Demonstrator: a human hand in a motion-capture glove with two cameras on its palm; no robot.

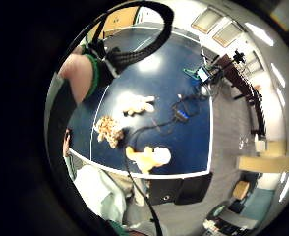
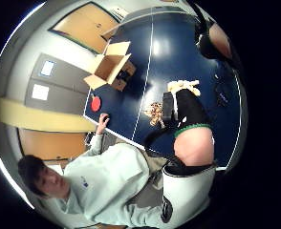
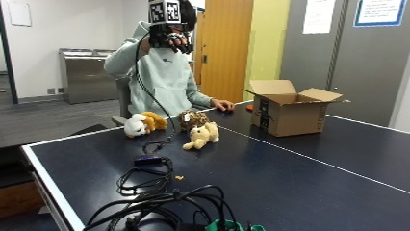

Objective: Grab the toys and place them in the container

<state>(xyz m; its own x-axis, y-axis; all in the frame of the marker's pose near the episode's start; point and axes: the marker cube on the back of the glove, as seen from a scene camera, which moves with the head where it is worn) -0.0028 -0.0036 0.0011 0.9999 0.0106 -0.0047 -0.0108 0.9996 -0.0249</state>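
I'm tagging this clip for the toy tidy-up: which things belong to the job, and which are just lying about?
Job: orange-and-white plush, spotted plush, cream plush, cardboard box, gloved right hand.
Lying about: black cables, red paddle.

Room: dark blue tabletop (image 3: 307,187) with white lines; white wall (image 3: 57,24) at left; grey carpet floor (image 3: 51,120); steel cabinet (image 3: 86,74) against the wall; orange wooden door (image 3: 227,48); yellow wall strip (image 3: 268,41); grey panels (image 3: 371,62) bearing posted papers; ceiling light panels (image 1: 218,27).
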